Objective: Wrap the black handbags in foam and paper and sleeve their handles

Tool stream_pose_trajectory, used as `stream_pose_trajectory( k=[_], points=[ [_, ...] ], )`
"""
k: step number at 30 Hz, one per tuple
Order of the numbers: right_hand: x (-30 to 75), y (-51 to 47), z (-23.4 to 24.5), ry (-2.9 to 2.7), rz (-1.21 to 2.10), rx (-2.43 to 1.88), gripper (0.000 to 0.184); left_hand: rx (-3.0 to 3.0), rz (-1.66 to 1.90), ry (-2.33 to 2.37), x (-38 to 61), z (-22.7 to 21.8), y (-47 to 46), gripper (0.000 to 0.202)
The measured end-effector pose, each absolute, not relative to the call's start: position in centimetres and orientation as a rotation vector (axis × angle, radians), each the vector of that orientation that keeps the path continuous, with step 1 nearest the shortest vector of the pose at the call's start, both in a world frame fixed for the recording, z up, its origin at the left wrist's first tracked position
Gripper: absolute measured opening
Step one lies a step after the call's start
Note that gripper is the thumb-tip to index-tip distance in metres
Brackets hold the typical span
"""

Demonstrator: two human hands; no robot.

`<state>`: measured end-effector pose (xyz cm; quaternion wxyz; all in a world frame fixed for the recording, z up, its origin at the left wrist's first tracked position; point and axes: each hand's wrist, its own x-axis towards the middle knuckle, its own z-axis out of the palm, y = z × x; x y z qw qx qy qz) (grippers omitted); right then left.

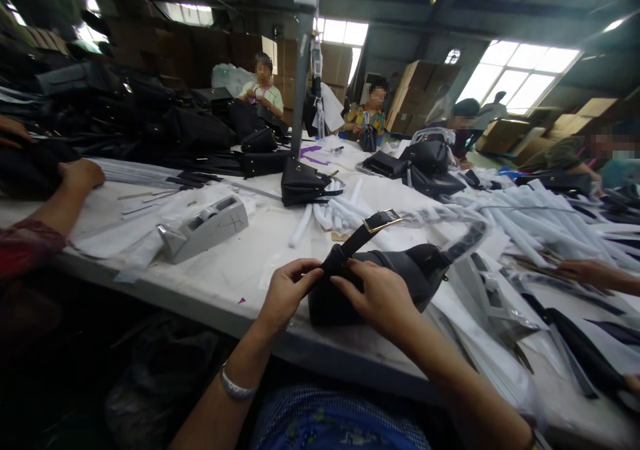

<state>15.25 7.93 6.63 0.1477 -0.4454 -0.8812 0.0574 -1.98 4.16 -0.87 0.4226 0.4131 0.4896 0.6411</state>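
Note:
A small black handbag [400, 277] lies at the near edge of the white table [250, 263]. Its black strap [353, 242] rises to a gold buckle [381, 220], and a clear plastic-wrapped part arches to the right. My left hand [287, 293] is closed, pinching the strap's lower end at the bag's left side. My right hand [377, 297] rests on the front of the bag, fingers curled against the strap's base.
A grey tape dispenser [205, 229] stands to the left. White paper rolls [330, 210] and more black bags [303, 183] lie further back. A co-worker's hand [77, 177] is at the far left, another hand [590, 273] at right. Several people sit across the table.

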Motion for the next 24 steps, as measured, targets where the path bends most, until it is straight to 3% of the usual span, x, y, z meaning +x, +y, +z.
stream_pose_trajectory(
  k=[6, 18, 24],
  points=[
    [15.8, 8.3, 5.8, -2.443, 0.401, -1.240, 0.020, 1.001, 1.618, 1.140, -1.1, -1.0, 4.9, 0.027],
    [15.0, 7.9, 6.2, -2.264, 0.465, -1.268, 0.029, 1.192, 1.497, 1.204, -1.8, 1.7, 5.0, 0.023],
    [14.9, 8.0, 5.9, -2.222, 0.525, -1.258, 0.030, 1.312, 1.303, 1.021, -3.8, 2.1, 6.5, 0.023]
  ],
)
